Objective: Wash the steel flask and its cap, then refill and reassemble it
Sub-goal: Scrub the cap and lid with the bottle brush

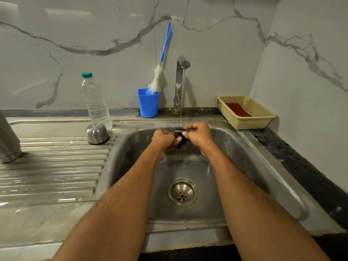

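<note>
Over the sink basin (pixel 235 166), my left hand (pixel 163 141) and my right hand (pixel 199 136) both grip a small black stopper (pixel 179 135) under a thin stream from the tap (pixel 181 80). Water drips off the stopper's lower end. The steel flask body (pixel 8 140) stands on the drainboard at the far left, partly cut off by the frame edge. A steel cup-shaped cap (pixel 97 133) sits upside down on the drainboard near the basin's back left corner.
A clear plastic water bottle (pixel 95 102) with a green lid stands behind the cap. A blue cup (pixel 148 102) holds a bottle brush (pixel 160 72). A cream basket (pixel 246 112) with a red pad sits at the right. The drain (pixel 182 192) lies below my arms.
</note>
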